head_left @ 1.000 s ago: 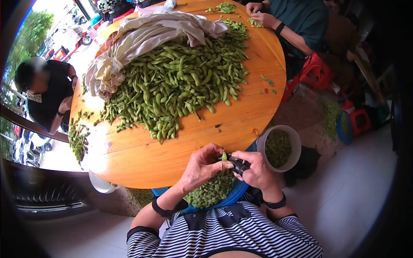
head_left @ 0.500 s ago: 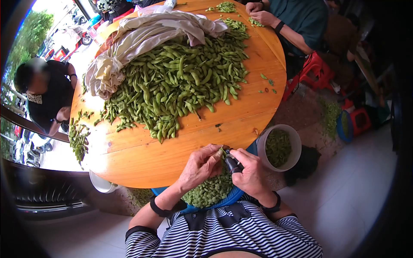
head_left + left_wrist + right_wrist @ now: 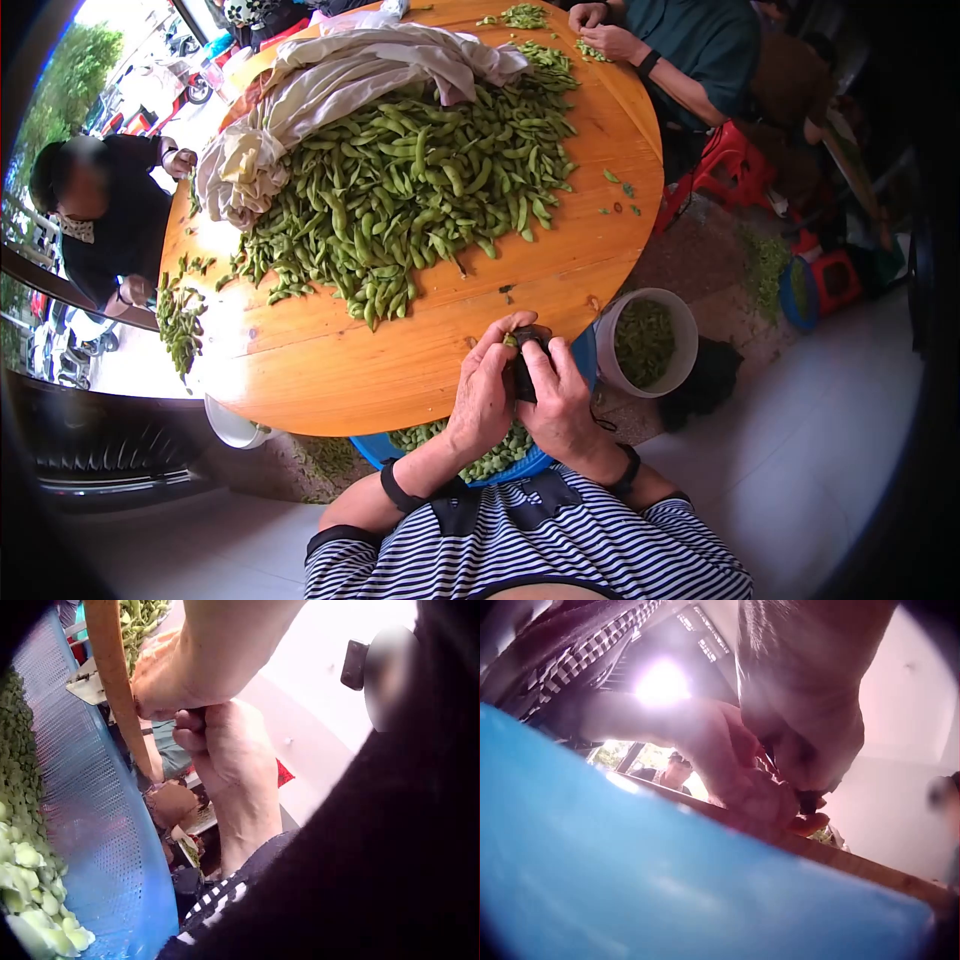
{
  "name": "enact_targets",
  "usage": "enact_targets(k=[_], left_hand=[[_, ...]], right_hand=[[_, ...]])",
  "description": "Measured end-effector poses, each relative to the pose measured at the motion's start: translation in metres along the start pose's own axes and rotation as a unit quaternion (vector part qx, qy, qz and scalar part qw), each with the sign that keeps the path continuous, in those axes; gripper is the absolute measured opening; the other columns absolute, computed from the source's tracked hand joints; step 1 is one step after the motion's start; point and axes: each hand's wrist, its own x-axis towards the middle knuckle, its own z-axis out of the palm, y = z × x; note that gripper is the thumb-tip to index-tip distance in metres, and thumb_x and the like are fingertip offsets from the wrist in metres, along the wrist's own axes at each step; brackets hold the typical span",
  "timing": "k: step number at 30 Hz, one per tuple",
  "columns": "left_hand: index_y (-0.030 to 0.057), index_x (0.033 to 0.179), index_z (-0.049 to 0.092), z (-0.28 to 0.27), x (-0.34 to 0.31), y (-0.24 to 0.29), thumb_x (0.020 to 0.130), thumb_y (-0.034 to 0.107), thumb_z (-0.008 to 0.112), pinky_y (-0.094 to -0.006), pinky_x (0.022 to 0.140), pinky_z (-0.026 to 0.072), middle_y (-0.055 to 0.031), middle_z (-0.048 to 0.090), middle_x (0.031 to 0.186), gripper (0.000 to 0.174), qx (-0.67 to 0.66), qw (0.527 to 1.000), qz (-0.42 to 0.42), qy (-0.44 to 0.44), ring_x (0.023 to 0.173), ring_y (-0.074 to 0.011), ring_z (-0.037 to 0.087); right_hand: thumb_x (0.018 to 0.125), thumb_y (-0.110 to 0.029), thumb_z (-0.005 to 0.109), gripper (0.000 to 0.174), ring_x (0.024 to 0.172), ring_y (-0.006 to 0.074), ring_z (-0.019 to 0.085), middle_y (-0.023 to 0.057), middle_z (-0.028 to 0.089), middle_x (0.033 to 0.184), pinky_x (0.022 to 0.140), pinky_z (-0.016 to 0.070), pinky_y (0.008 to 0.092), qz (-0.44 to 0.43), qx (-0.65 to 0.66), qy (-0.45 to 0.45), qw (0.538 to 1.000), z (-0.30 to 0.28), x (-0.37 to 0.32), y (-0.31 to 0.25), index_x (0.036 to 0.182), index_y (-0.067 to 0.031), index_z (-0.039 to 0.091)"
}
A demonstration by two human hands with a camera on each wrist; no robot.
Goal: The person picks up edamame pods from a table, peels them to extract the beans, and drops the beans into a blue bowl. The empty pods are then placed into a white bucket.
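Observation:
At the table's near edge, the left hand [image 3: 483,390] pinches a green pod [image 3: 511,340] between thumb and fingers. The right hand [image 3: 562,402] grips a black tool [image 3: 528,372], its fingers curled over the top, and the two hands touch. Below them, shelled green beans [image 3: 497,458] lie in a blue basket [image 3: 371,447] near the lap. In the left wrist view the basket's mesh wall [image 3: 97,817] and pale beans [image 3: 37,881] stand out. The right wrist view shows both hands close together above the table edge; the pod is hard to make out there.
A large pile of pods [image 3: 400,190] and a crumpled cloth [image 3: 340,85] cover much of the round table [image 3: 330,380]. A bucket of pods [image 3: 690,345] stands at right, a white tub [image 3: 232,425] at lower left. Two people sit at the table's sides.
Both hands have drawn together and risen slightly, the right fingers now over the black tool. More of the beans at the basket's left shows. The person at left has raised one hand to the table edge.

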Motion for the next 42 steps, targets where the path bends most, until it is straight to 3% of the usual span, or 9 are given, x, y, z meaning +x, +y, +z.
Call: enact_targets(k=[8, 15, 17, 21, 23, 27, 30, 32, 42], left_hand=[[0.0005, 0.132, 0.044, 0.003, -0.001, 0.003, 0.091, 0.009, 0.031, -0.0384, 0.103, 0.0402, -0.0163, 0.056, 0.121, 0.044, -0.086, 0.996, -0.024, 0.003, 0.114, -0.0262, 0.053], [0.0008, 0.127, 0.05, -0.011, 0.003, -0.001, 0.094, 0.01, 0.036, -0.0325, 0.097, 0.0439, -0.0131, 0.057, 0.115, 0.038, -0.078, 0.996, -0.02, -0.049, 0.108, -0.0217, 0.055], [-0.0011, 0.122, 0.053, -0.014, 0.0, 0.0, 0.092, 0.004, 0.041, -0.0292, 0.088, 0.0477, -0.0096, 0.059, 0.11, 0.033, 0.112, 0.991, 0.037, -0.064, 0.103, -0.0197, 0.058], [-0.004, 0.118, 0.055, -0.023, -0.005, -0.001, 0.088, -0.003, 0.045, -0.0282, 0.077, 0.0484, -0.0075, 0.06, 0.1, 0.031, 0.027, 0.998, -0.061, -0.018, 0.091, -0.0177, 0.059], [-0.0055, 0.116, 0.054, -0.027, -0.004, -0.011, 0.085, -0.006, 0.048, -0.031, 0.072, 0.0469, -0.0102, 0.059, 0.089, 0.031, 0.305, 0.943, 0.131, -0.031, 0.078, -0.019, 0.057], [-0.0051, 0.115, 0.054, -0.026, -0.006, -0.005, 0.084, -0.004, 0.05, -0.0325, 0.068, 0.0459, -0.0136, 0.056, 0.085, 0.031, 0.452, 0.871, 0.189, -0.026, 0.07, -0.0215, 0.054], [-0.0049, 0.114, 0.055, -0.026, -0.008, 0.0, 0.083, -0.003, 0.052, -0.0324, 0.067, 0.046, -0.0161, 0.056, 0.085, 0.032, 0.383, 0.917, 0.107, -0.021, 0.07, -0.0242, 0.055], [-0.0024, 0.129, 0.049, -0.027, -0.01, 0.007, 0.096, 0.001, 0.041, -0.0226, 0.075, 0.0464, -0.0027, 0.059, 0.094, 0.034, 0.431, 0.898, 0.066, -0.061, 0.086, -0.0079, 0.053], [0.0015, 0.133, 0.048, -0.014, -0.014, 0.032, 0.101, 0.017, 0.046, -0.016, 0.066, 0.0426, -0.0008, 0.06, 0.096, 0.036, 0.129, 0.98, -0.147, -0.035, 0.082, -0.0052, 0.053]], right_hand=[[0.068, 0.003, 0.071, 0.05, 0.089, 0.0371, 0.061, 0.0217, 0.053, 0.097, 0.073, 0.0529, 0.0389, -0.058, -0.002, 0.01, 0.998, -0.004, 0.001, 0.006, 0.115, 0.0088, 0.056], [0.066, 0.002, 0.069, 0.053, 0.089, 0.0395, 0.061, 0.0227, 0.053, 0.1, 0.077, 0.0532, 0.0393, -0.035, -0.011, 0.0, 0.999, -0.002, -0.004, 0.009, 0.117, 0.0072, 0.054], [0.068, 0.004, 0.064, 0.046, 0.082, 0.0378, 0.061, 0.0196, 0.055, 0.094, 0.071, 0.0523, 0.04, -0.01, 0.001, 0.019, 1.0, -0.005, -0.001, 0.009, 0.114, 0.0044, 0.057], [0.071, 0.003, 0.062, 0.04, 0.073, 0.0337, 0.06, 0.0145, 0.056, 0.082, 0.063, 0.0487, 0.0388, 0.034, 0.08, 0.007, 0.996, -0.017, 0.006, 0.009, 0.11, 0.0014, 0.06], [0.072, 0.002, 0.062, 0.039, 0.072, 0.033, 0.06, 0.0143, 0.056, 0.082, 0.063, 0.0484, 0.0383, 0.047, 0.09, 0.002, 0.995, -0.018, 0.01, 0.007, 0.111, 0.0013, 0.06], [0.074, 0.001, 0.062, 0.036, 0.072, 0.0322, 0.06, 0.0145, 0.056, 0.082, 0.063, 0.0484, 0.0376, 0.052, 0.097, -0.02, 0.994, -0.018, 0.013, 0.009, 0.11, 0.0018, 0.06], [0.072, 0.003, 0.061, 0.035, 0.07, 0.0318, 0.06, 0.015, 0.057, 0.081, 0.062, 0.0482, 0.0364, 0.049, 0.107, -0.021, 0.993, -0.02, 0.014, 0.007, 0.106, 0.0029, 0.06], [0.07, 0.004, 0.06, 0.032, 0.069, 0.031, 0.06, 0.0149, 0.057, 0.081, 0.062, 0.048, 0.0352, 0.05, 0.117, -0.02, 0.992, -0.021, 0.015, 0.008, 0.102, 0.0037, 0.06], [0.07, 0.007, 0.059, 0.035, 0.071, 0.028, 0.061, 0.0142, 0.06, 0.082, 0.064, 0.0489, 0.0332, 0.078, 0.156, -0.024, 0.984, -0.027, 0.018, 0.016, 0.105, 0.0043, 0.06]])
